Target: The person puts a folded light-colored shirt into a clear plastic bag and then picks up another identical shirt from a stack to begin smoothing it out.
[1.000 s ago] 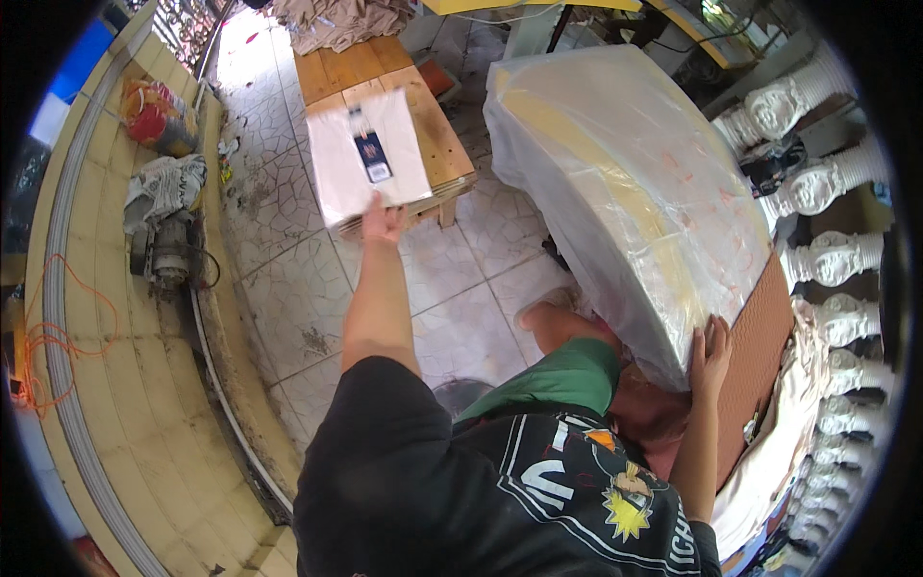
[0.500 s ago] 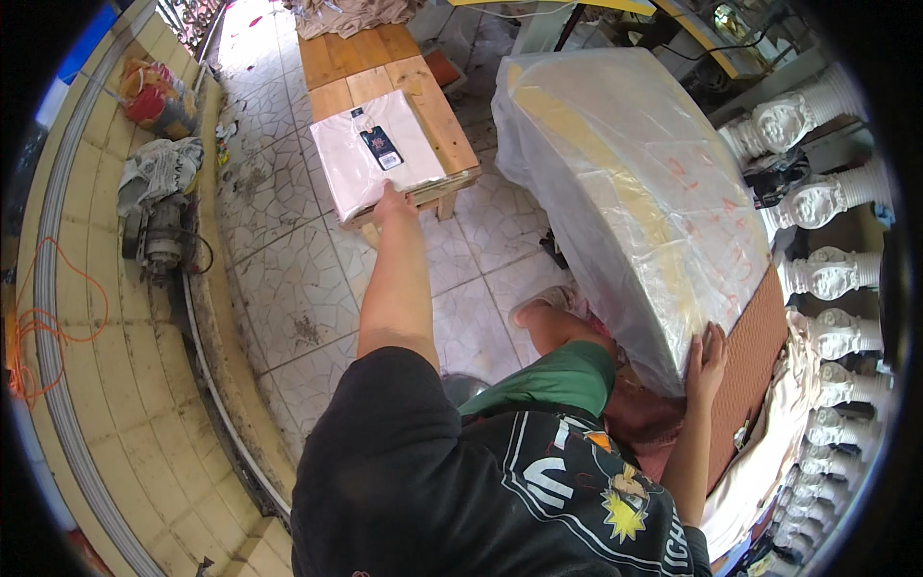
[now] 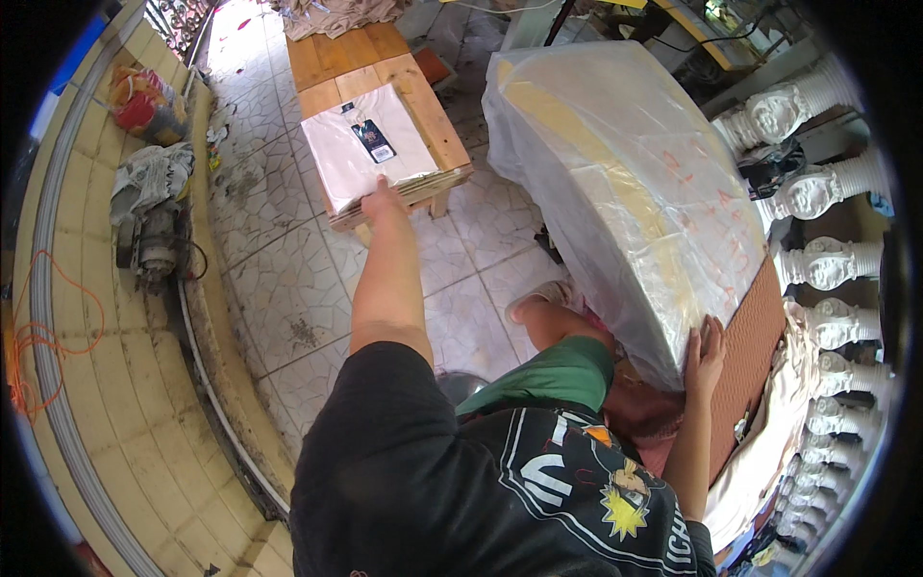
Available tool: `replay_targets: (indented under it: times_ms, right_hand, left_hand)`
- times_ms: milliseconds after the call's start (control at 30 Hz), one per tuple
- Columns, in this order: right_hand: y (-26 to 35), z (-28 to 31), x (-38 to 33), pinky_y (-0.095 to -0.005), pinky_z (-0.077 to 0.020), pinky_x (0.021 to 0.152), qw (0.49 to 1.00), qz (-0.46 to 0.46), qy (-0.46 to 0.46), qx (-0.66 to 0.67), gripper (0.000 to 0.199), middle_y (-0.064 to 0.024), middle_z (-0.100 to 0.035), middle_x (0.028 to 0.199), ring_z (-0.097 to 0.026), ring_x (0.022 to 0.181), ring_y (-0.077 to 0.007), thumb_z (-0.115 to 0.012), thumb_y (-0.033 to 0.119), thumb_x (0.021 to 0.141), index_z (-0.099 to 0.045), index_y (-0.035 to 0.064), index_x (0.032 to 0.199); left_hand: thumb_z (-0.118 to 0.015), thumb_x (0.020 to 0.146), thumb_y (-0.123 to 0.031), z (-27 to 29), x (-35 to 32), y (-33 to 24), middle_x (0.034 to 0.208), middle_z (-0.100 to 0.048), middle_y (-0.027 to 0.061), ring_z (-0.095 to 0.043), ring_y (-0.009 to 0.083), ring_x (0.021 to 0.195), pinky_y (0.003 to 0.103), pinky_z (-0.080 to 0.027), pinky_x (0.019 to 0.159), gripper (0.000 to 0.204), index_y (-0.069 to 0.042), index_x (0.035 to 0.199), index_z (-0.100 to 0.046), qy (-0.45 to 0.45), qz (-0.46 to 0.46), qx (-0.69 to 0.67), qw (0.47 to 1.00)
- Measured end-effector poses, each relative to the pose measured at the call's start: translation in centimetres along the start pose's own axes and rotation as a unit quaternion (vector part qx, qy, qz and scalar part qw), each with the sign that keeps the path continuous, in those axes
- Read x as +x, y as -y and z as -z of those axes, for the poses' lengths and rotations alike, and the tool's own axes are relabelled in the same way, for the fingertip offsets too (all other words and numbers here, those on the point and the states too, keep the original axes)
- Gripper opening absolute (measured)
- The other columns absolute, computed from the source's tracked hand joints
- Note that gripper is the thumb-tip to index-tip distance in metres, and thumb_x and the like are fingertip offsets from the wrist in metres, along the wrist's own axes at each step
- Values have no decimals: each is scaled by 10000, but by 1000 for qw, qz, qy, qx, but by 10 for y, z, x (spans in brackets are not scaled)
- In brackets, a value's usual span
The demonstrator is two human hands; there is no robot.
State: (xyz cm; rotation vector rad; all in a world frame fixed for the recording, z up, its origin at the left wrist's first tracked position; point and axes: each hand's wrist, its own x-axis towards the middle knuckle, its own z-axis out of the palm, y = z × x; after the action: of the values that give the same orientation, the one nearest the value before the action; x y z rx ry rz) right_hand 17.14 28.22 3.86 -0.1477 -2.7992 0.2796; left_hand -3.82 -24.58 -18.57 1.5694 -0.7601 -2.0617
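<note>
The folded white shirt (image 3: 370, 154), sealed in a clear bag with a dark hang tag (image 3: 374, 140) inside, lies flat on the wooden bench (image 3: 428, 106), at the bench's near end. It looks light, soft and floppy, its bag slick, so it likely wants a pinch at an edge. The left hand (image 3: 382, 200) rests on its near edge, fingers (image 3: 373, 196) together. Right of the bench, the right hand (image 3: 705, 348) lies flat, fingers spread, on a plastic-wrapped foam block (image 3: 625, 183).

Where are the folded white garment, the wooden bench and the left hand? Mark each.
folded white garment (image 3: 361, 154), head view, on its flat front.
wooden bench (image 3: 433, 111), head view, on a bare plank.
left hand (image 3: 383, 200), head view, on its back.
</note>
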Motion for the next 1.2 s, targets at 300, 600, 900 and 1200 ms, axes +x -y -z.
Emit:
replay_targets:
  times_ms: [300,600,900,1200]
  right_hand:
    - [1,0,-3,-413,-355,967,1000,-7,-2,-13,388,-193,-476,1242,-446,1156,-368,-530,275,882,-516,24,1178]
    - [0,0,-2,-414,-344,979,1000,-15,-9,-10,392,-187,-459,1262,-432,1170,-362,-542,261,865,-514,30,1180]
    - [6,1,0,-425,-348,973,999,-31,-15,-6,403,-195,-453,1266,-438,1157,-370,-551,257,848,-516,34,1182]
    - [9,6,-5,-422,-356,969,1000,-26,-15,-9,409,-201,-452,1267,-440,1158,-378,-544,269,855,-518,15,1174]
  left_hand:
    - [-561,854,-360,54,25,4,913,-623,123,-600,264,672,361,-501,609,447,51,1029,-545,4,-103,92,990]
    - [-504,853,-468,95,47,-42,1291,-435,40,-424,210,1095,274,-357,830,570,-85,1267,-426,89,49,18,995]
    - [-556,844,-464,113,102,-25,1162,-509,49,-489,160,944,272,-392,816,520,-95,1205,-492,160,66,15,985]
    - [-581,846,-390,116,77,-20,1027,-552,9,-506,140,839,269,-410,728,390,-114,1117,-540,137,58,11,989]
